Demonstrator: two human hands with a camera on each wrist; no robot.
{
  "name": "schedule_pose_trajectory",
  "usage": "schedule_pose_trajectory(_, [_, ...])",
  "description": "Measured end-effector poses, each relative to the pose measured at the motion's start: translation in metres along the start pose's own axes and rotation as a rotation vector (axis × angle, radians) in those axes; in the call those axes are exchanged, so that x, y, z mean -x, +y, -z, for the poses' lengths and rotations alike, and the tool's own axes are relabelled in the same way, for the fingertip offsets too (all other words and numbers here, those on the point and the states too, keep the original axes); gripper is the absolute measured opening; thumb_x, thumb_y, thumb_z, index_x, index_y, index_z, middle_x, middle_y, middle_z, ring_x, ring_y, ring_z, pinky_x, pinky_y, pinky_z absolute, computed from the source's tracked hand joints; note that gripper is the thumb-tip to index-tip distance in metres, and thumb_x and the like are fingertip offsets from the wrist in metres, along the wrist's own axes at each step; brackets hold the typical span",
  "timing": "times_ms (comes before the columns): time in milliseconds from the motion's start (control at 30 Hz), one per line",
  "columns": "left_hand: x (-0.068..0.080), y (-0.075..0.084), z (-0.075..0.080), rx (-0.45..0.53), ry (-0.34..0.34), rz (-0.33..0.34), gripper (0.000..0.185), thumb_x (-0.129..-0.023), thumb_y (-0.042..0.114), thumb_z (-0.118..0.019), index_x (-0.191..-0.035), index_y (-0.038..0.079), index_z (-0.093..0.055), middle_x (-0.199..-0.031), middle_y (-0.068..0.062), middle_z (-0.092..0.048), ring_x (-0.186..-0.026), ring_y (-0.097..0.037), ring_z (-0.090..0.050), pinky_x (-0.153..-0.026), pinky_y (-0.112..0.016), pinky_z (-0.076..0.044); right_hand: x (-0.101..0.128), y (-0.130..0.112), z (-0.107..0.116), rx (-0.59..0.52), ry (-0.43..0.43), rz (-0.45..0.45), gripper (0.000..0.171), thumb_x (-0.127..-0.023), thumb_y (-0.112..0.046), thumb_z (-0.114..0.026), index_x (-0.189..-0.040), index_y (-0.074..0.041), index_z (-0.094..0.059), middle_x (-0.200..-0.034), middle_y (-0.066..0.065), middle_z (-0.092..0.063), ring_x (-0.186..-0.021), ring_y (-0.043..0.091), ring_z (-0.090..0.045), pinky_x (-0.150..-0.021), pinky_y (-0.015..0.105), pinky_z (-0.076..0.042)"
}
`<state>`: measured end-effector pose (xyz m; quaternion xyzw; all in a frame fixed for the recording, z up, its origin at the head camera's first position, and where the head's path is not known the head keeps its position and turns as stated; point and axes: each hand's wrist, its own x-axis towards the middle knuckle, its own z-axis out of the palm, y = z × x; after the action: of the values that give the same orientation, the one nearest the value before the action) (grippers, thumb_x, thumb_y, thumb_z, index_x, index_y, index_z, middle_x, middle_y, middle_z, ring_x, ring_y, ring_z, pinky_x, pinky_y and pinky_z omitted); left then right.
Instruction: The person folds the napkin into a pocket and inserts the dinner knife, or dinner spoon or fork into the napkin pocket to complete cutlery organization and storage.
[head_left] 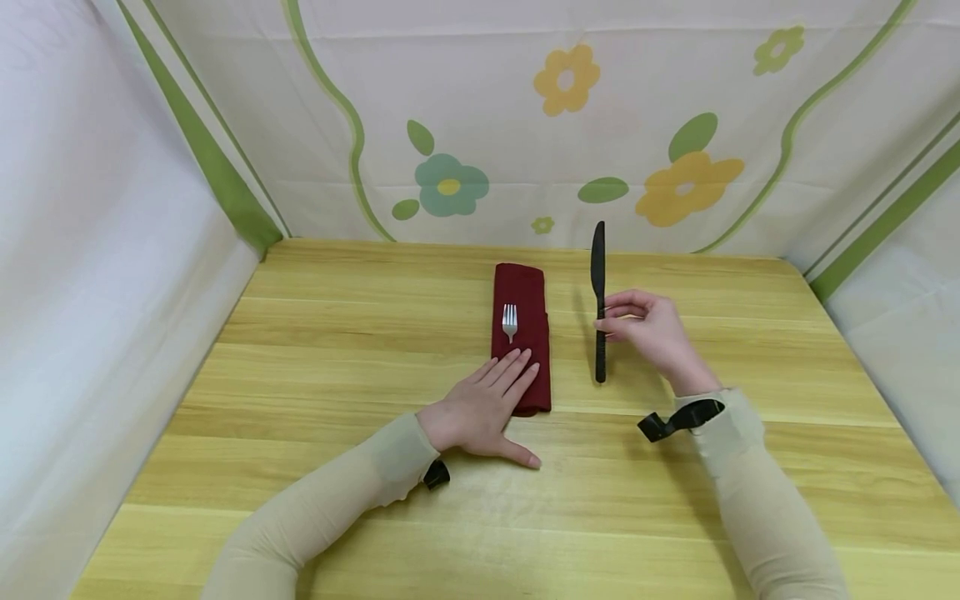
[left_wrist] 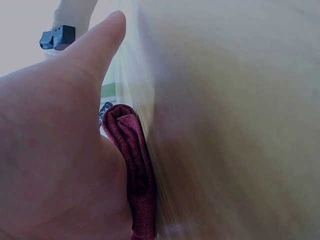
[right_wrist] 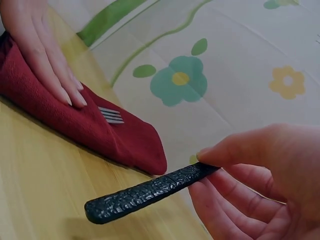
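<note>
A folded dark red napkin (head_left: 522, 317) lies on the wooden table (head_left: 360, 500) with a silver fork (head_left: 510, 322) on it, tines pointing away. My left hand (head_left: 486, 408) lies flat with straight fingers on the napkin's near end and on the fork's handle, which is hidden. The same napkin (left_wrist: 132, 165) shows edge-on under the left palm. My right hand (head_left: 647, 327) pinches a black knife (head_left: 597, 300) at mid length, to the right of the napkin. The knife's textured handle (right_wrist: 145, 196) sticks out from the right fingers, just above the table.
A floral cloth backdrop (head_left: 570, 125) closes the far side, and plain white cloth walls (head_left: 97, 275) stand left and right. Bare wood spreads on both sides of the napkin and toward the near edge.
</note>
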<state>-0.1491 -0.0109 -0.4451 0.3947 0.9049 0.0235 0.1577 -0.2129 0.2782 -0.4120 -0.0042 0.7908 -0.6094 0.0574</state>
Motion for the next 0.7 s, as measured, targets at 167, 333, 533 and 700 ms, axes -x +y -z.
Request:
schedule_pose_trajectory(167, [0.0,0.001,0.001,0.003,-0.008,0.004,0.129,-0.077,0.093,-0.047,-0.163,0.012,0.006,-0.168,-0.007,0.016,-0.152,-0.02,0.016,-0.121,-0.037,0.004,0.0,-0.002,-0.008,-0.068,-0.027,0.002,0.041,-0.089,-0.001,-0.078,-0.122,0.012,-0.058,-0.105,0.016,-0.07,-0.085,0.017,-0.073,-0.077,0.036,-0.06])
schedule_pose_trajectory(333, [0.0,0.001,0.002,0.001,-0.014,0.006,0.128,-0.077,0.093,-0.046,-0.163,0.012,0.006,-0.168,-0.007,0.015,-0.152,-0.02,0.016,-0.121,-0.037,0.003,-0.002,-0.003,-0.018,-0.122,-0.044,0.024,0.038,-0.089,0.002,-0.077,-0.12,0.013,-0.057,-0.099,0.011,-0.07,-0.083,0.018,-0.073,-0.076,0.037,-0.06])
schedule_pose_trajectory(533, [0.0,0.001,0.003,0.009,-0.013,0.003,0.128,-0.077,0.092,-0.047,-0.163,0.012,0.004,-0.168,-0.008,0.013,-0.152,-0.021,0.015,-0.121,-0.037,0.004,-0.002,-0.005,-0.028,-0.168,-0.066,0.053,0.032,-0.09,0.003,-0.074,-0.116,0.01,-0.058,-0.095,0.008,-0.07,-0.082,0.019,-0.073,-0.076,0.042,-0.06])
schedule_pose_trajectory(700, [0.001,0.001,0.005,0.031,-0.007,0.0,0.127,-0.079,0.09,-0.049,-0.164,0.01,0.0,-0.169,-0.01,0.009,-0.153,-0.023,0.012,-0.122,-0.038,0.001,0.001,-0.01,-0.034,-0.193,-0.086,0.086,0.029,-0.09,0.003,-0.074,-0.114,0.009,-0.059,-0.095,0.008,-0.07,-0.082,0.02,-0.072,-0.075,0.045,-0.06])
